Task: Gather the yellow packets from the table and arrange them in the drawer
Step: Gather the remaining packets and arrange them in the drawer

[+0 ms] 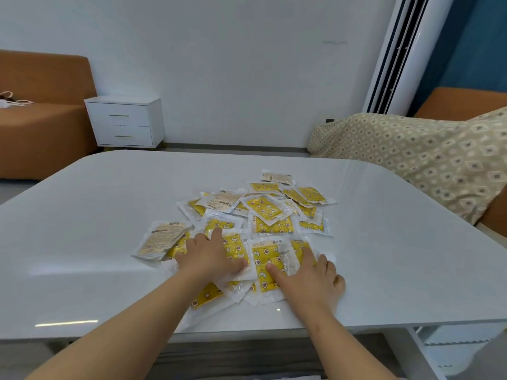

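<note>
Table (109, 215) white and glossy, orange sofa (41, 127) beyond its left, patterned cushion (411, 160) at right, two-drawer bedside cabinet (124, 122) by the wall, drawers closed, yellow packets (263, 212) heaped mid-table, left hand (211, 256) and right hand (310, 278) flat, fingers spread, pressing the nearest packets

Print on the packets, none of it legible
The yellow packets (264, 208) heaped on the table (109, 215) bear printed figures and, on the top strip of the nearest one, a few dark characters too blurred to read; the turned-over packets (162, 238) show beige backs with rows of fine print and a dark banner, all too small to make out
</note>
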Tool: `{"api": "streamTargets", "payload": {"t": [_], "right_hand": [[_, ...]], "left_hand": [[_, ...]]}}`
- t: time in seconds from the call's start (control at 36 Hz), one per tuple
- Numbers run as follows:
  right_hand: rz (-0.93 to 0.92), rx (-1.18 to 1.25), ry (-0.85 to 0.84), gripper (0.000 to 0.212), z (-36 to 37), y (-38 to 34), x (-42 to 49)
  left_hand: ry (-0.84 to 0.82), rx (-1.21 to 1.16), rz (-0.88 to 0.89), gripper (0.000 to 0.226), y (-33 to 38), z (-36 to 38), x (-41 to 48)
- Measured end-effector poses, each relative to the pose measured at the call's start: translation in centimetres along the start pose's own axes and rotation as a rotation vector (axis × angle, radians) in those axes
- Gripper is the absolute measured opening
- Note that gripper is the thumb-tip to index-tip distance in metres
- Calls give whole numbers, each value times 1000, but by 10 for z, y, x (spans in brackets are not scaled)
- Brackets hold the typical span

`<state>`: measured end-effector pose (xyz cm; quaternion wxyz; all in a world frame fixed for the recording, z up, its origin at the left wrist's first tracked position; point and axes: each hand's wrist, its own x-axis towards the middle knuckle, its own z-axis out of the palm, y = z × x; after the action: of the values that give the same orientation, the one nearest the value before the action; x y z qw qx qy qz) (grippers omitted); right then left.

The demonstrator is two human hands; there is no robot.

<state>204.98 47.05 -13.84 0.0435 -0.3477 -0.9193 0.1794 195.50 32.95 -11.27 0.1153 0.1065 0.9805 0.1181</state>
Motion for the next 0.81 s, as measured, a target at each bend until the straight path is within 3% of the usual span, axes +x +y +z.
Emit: {"api": "streamTargets", "payload": {"t": [0.17,0.39,0.56,0.67,0.81], "right_hand": [[-46,41,29,89,-2,1,0],[-38,175,-8,83,-7,3,2],[11,357,-54,81,-12,6,7],[67,634,-9,71,-10,7,9],[127,962,35,29,-16,14,10]], "left_hand": [[-184,-46,115,98,-2,-5,0],[-212,-210,130,111,7,1,-6],[-122,-352,69,115,9,4,-12],[-2,-487,89,114,8,5,-22],[92,-695,129,117,6,6,-24]]}}
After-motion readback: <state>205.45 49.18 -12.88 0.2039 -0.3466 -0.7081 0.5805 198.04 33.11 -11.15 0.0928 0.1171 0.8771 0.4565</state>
